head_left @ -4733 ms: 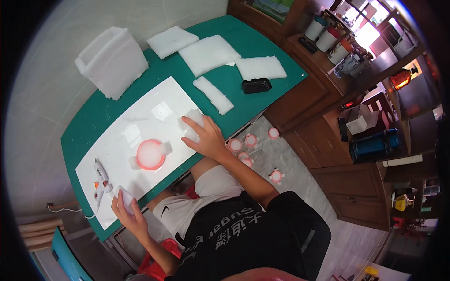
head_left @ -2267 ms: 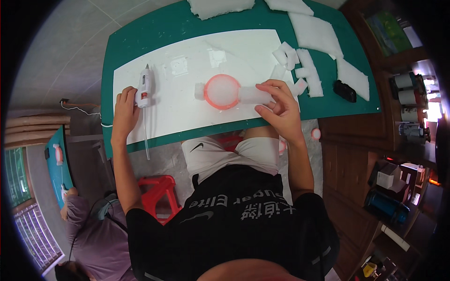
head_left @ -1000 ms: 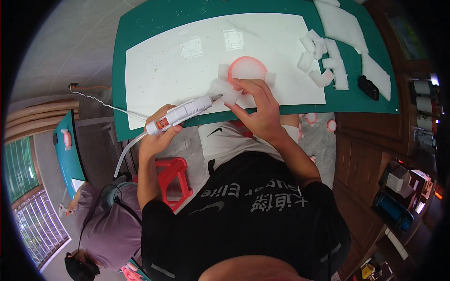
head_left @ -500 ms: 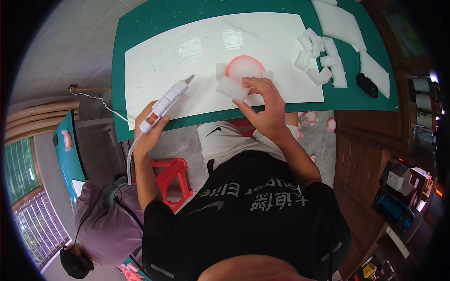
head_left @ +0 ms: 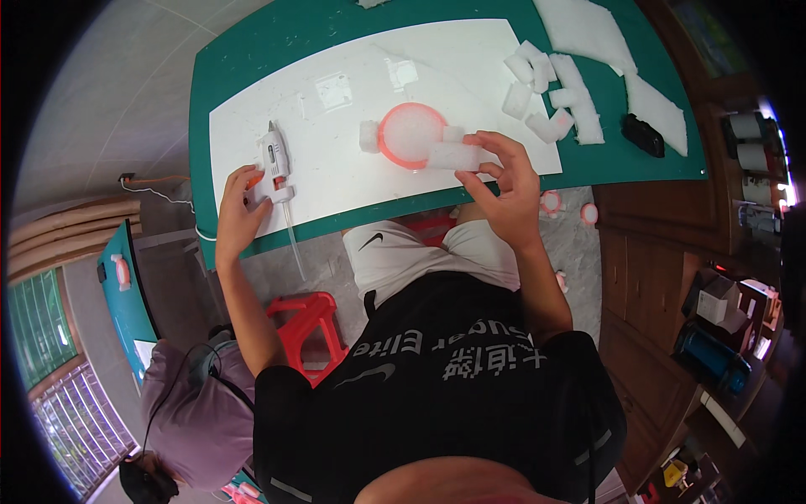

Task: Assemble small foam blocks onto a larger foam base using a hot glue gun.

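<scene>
Looking down from my head here, the left fisheye of the pair, upright and wide: my black shirt (head_left: 437, 315) looms closest along the bottom, my left hand (head_left: 238, 213) and right hand (head_left: 510, 189) sit farther off, above it. Past my wrists the table (head_left: 243, 63) bows, near edge crossing above mid-view, near right corner showing, far edge cut by the top rim.

The person wears a black short-sleeved T-shirt (head_left: 470, 412) with grey lettering (head_left: 495, 361), a curved grey emblem (head_left: 366, 375) and slim grey strips (head_left: 290, 489) near the shoulders, and off-white shorts (head_left: 399, 259) bearing a small black curved mark (head_left: 370, 242).
</scene>
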Motion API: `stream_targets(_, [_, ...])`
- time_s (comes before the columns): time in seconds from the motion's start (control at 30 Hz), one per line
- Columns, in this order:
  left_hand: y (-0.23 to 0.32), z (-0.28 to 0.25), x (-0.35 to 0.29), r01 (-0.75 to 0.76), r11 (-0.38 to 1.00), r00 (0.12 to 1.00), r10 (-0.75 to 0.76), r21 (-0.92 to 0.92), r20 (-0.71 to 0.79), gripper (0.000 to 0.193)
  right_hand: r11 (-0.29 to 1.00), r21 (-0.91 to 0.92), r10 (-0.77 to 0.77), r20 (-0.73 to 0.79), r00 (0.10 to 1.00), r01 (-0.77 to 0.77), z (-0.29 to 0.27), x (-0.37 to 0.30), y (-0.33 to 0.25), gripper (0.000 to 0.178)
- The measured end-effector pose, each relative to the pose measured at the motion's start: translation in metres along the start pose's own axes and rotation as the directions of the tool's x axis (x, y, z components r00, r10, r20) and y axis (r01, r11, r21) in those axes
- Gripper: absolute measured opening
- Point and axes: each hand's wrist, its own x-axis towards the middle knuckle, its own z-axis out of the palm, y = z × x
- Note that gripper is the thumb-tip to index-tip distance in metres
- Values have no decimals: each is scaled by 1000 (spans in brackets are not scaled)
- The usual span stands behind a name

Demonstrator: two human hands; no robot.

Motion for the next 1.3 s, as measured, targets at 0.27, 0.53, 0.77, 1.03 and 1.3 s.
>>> stream_targets(0.27, [79, 14, -5, -132, 967, 965, 176, 219, -194, 41, 993, 104, 56, -3, 998, -56, -22, 0, 6, 55])
stream_targets(0.53, [146, 93, 39, -190, 979, 970, 198, 68, -140, 60, 995, 83, 56, 2, 998, -56, -38, 1, 8, 54])
stream_targets(0.77, [157, 113, 55, -45, 999, 997, 45, 8, -58, 66, 998, 38, 56, 24, 998, -57, -54, 3, 4, 54])
stream_targets(1.03, [163, 108, 44, -93, 849, 996, 81, -521, -46, 69, 997, 65, 30, 45, 999, -33, -66, 11, 0, 57])
stream_targets(1.3, [146, 95, 35, -22, 352, 989, 143, -936, 31, 62, 987, 159, 10, 146, 989, -34, -68, 15, -13, 55])
